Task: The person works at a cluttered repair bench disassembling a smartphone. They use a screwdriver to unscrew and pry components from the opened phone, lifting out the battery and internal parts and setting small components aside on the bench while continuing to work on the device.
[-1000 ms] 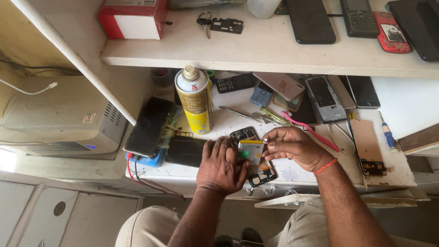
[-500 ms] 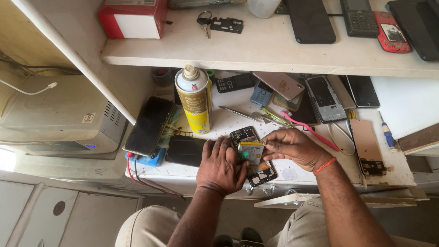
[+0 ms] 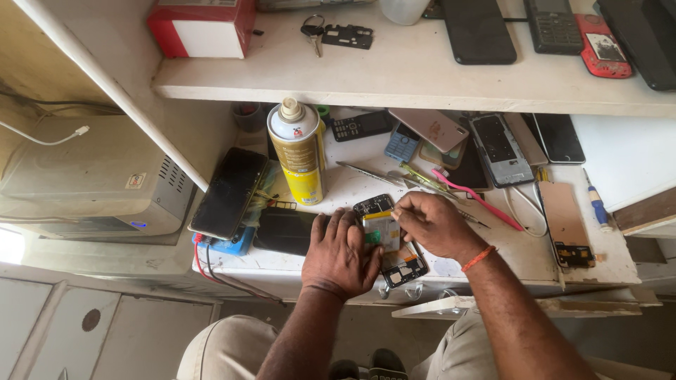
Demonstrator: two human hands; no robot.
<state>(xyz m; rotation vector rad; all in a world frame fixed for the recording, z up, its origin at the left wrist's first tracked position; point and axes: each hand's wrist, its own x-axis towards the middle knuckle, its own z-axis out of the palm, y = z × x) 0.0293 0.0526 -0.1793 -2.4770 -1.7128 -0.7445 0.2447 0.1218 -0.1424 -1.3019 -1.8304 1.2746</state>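
Leftmost, a grey box-shaped device [image 3: 84,183] sits outside the desk [image 3: 338,186], and a dark phone [image 3: 229,191] leans at the desk's left edge above a blue block [image 3: 227,243] with red wires. Next, a yellow spray can [image 3: 299,151] stands upright, just behind the hands. Left hand [image 3: 341,253]: palm down on the desk, fingers [image 3: 331,229] spread flat and released, gripping nothing; its thumb side presses against the left edge of the opened phone [image 3: 386,239], holding it in place. That opened phone lies flat on the desk between the two hands, back cover off, a pale battery showing at its middle and dark circuit sections at either end; the lower end sticks out below the left thumb. Right hand [image 3: 431,224]: fingers curled and pinched together over the phone's upper right part, fingertips touching it; whether a small tool is held in the pinch cannot be told. An orange band circles the right wrist. Further right lie tweezers [image 3: 366,172], a pink tool [image 3: 479,199], several phones and frames [image 3: 500,149], a brown panel [image 3: 563,225] and a blue-handled screwdriver [image 3: 596,200]. Above, a shelf [image 3: 394,77] carries a red and white box [image 3: 203,27], keys [image 3: 313,32] and more phones.
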